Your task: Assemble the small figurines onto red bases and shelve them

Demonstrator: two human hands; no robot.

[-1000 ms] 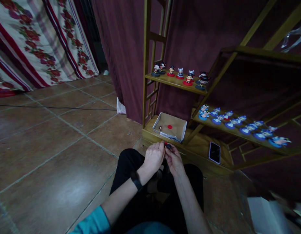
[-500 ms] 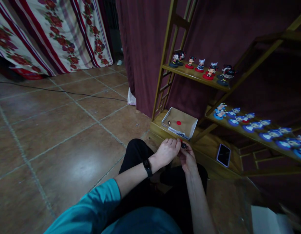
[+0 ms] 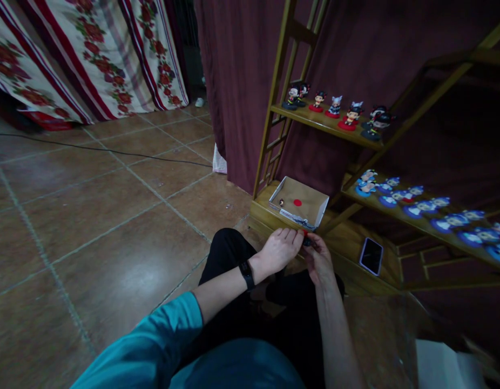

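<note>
Both the left hand (image 3: 280, 252) and the right hand (image 3: 320, 259) grip a small red-and-dark piece (image 3: 307, 241), partly hidden, near the shallow box (image 3: 312, 202), seemingly to steady it from two sides, while the box's low walls likely keep the red disc (image 3: 297, 202) contained.

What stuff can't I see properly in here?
All in the head view:
1. Dark and red bits: partly covered by the left hand and right hand; one piece or two is unclear.
2. Little piece in the open box: too small.
3. Rightmost blue figure: cut off by the right edge.
4. White object, lower right: blurred.
</note>
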